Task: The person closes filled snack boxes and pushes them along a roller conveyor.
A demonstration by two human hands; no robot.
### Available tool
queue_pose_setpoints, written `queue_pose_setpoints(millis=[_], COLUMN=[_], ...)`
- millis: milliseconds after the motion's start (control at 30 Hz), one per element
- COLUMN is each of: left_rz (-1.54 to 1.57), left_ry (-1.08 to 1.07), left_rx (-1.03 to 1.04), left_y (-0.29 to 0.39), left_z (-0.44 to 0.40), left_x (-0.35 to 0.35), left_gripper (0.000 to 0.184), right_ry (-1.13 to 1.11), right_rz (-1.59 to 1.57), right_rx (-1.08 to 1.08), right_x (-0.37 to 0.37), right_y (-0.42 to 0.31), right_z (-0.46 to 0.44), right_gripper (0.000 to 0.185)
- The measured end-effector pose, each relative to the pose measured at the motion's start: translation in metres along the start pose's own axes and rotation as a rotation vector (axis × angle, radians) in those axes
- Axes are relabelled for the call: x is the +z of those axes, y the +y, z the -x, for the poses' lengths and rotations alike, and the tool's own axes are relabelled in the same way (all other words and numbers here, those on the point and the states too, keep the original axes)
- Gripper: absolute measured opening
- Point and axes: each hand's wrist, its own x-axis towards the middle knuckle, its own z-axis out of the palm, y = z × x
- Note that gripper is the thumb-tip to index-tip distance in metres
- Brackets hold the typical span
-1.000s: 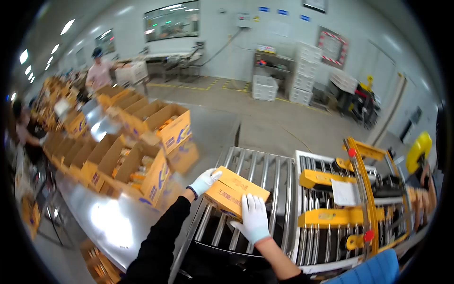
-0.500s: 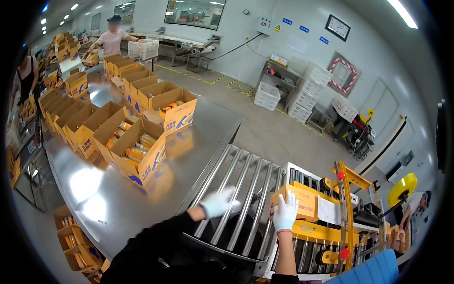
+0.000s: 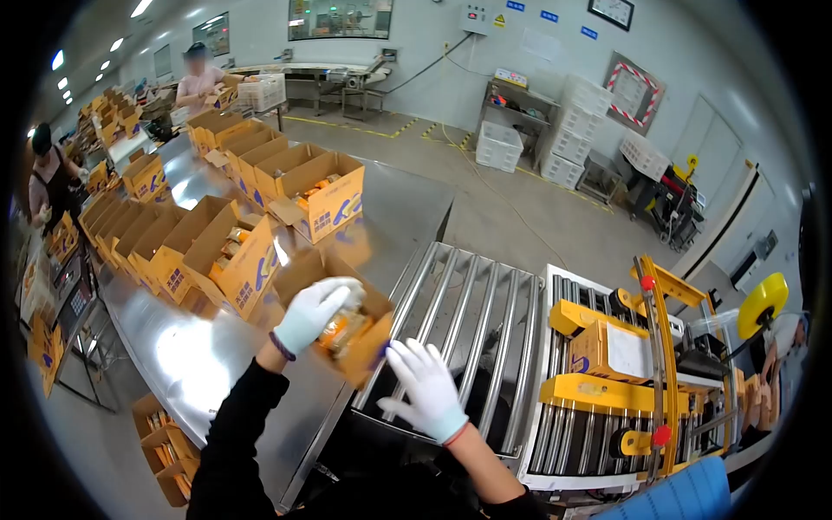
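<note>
An open cardboard box with wrapped packets inside sits at the table's edge by the rollers, blurred by motion. My left hand, in a white glove, curls over its near left side, partly hiding the packets; the fingers appear closed on the box. Just right of the box, above the rollers, my right hand is gloved too, with fingers spread and nothing in it. Its fingertips are close to the box's corner; whether they touch I cannot tell.
Rows of open boxes stand on the metal table. A roller conveyor leads to a yellow-framed machine holding a closed box. Stacked white crates stand by the wall. Other people are at the far left.
My left hand has moved onto an open box, which has come away from the row toward the rollers. My right hand has left the closed box, now farther inside the machine.
</note>
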Motion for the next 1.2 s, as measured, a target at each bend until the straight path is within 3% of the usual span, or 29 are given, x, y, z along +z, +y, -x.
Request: queue_pose_setpoints(millis=[33,67,100,133,167,200,233,300,367,400,433,467,500,567,633,667,700,733,800,867,900,967,1000,1033,1067,1100,1167,1200], left_rz=[-0.327,-0.691,-0.740,-0.541,-0.341,-0.829,-0.920,-0.864,-0.860,-0.807,-0.809,-0.796,-0.783,-0.665,-0.531,-0.110,0.311,0.318,0.558,0.316,0.362,0.139,0.310,0.278,0.222,0.154,0.511,-0.007], left_ry=[0.197,0.356,0.341,0.100,-0.133,-0.588,-0.504,-0.169,-0.098,-0.129,-0.185,-0.126,-0.070,0.355,0.606,0.318,0.019,0.027,-0.242,-0.129,-0.024,0.261,0.171,0.109,-0.180,-0.470,-0.882,-0.696], left_rx=[0.240,0.257,0.155,0.053,-0.049,0.248,0.004,0.143,0.319,0.391,0.327,0.325,0.322,0.359,0.101,-0.092,-0.279,-0.289,-0.217,-0.285,-0.280,-0.086,-0.078,0.068,0.055,0.045,-0.324,0.025], left_y=[0.005,0.004,0.001,0.000,0.001,0.004,0.007,-0.010,-0.058,-0.085,-0.087,-0.071,-0.057,-0.069,-0.090,-0.110,-0.126,-0.132,-0.137,-0.132,-0.115,-0.123,-0.104,-0.060,-0.078,-0.065,-0.028,-0.064], left_z=[-0.001,-0.001,0.006,0.012,0.014,0.009,0.013,0.004,-0.022,-0.032,-0.035,-0.034,-0.031,-0.020,-0.004,-0.002,0.000,-0.002,-0.015,-0.034,-0.042,-0.059,-0.057,-0.038,-0.037,-0.041,-0.022,-0.029], left_x=[0.002,0.000,-0.005,-0.006,-0.008,-0.014,0.001,0.018,0.029,0.035,0.042,0.044,0.044,0.039,0.032,0.018,0.010,0.012,0.012,0.055,0.086,0.177,0.220,0.239,0.274,0.279,0.244,0.241], left_gripper=[0.034,0.037,0.037,0.035,0.034,0.033,0.030,0.037,0.032,0.028,0.023,0.023,0.024,0.024,0.044,0.052,0.061,0.061,0.061,0.057,0.053,0.048,0.050,0.057,0.062,0.067,0.075,0.075], right_ry=[-0.054,-0.081,-0.115,-0.071,-0.071,-0.084,-0.098,-0.160,-0.135,-0.114,-0.087,0.014,0.081,0.155,0.018,0.098,0.016,-0.059,-0.134,-0.135,-0.125,-0.136,-0.072,-0.006,-0.047,-0.070,0.041,0.044], right_rz=[0.023,0.078,0.133,0.071,0.075,-0.075,-0.232,-0.478,-0.635,-0.278,0.079,0.196,0.316,0.313,0.181,0.072,0.120,0.184,0.238,0.287,0.332,0.483,0.499,0.521,0.547,0.731,0.560,0.562], right_rx=[0.053,0.058,0.057,0.055,0.049,0.023,0.000,0.305,0.413,0.241,0.065,0.024,0.011,0.175,0.128,0.073,0.095,0.139,0.198,0.267,0.301,0.457,0.500,0.534,0.586,0.628,0.764,0.769], right_x=[0.009,0.025,0.046,0.055,0.051,0.048,0.046,0.033,0.026,0.025,0.029,0.033,0.021,0.034,0.039,0.046,0.043,0.047,0.038,0.017,0.012,0.004,0.004,0.001,-0.006,-0.006,-0.032,-0.036], right_y=[-0.005,0.005,0.020,0.035,0.041,0.044,0.046,0.048,0.051,0.056,0.061,0.063,0.053,0.047,0.031,0.019,0.005,0.007,0.015,0.038,0.057,0.094,0.113,0.130,0.140,0.159,0.176,0.183], right_z=[-0.002,0.004,0.014,0.023,0.020,0.019,0.017,0.002,-0.029,-0.046,-0.060,-0.068,-0.077,-0.074,-0.053,-0.034,-0.022,-0.011,0.004,0.012,0.020,0.023,0.027,0.031,0.031,0.033,0.063,0.076], right_gripper=[0.078,0.075,0.072,0.057,0.057,0.048,0.039,0.031,0.043,0.053,0.064,0.079,0.076,0.077,0.082,0.086,0.092,0.094,0.099,0.102,0.102,0.107,0.110,0.112,0.112,0.101,0.085,0.085])
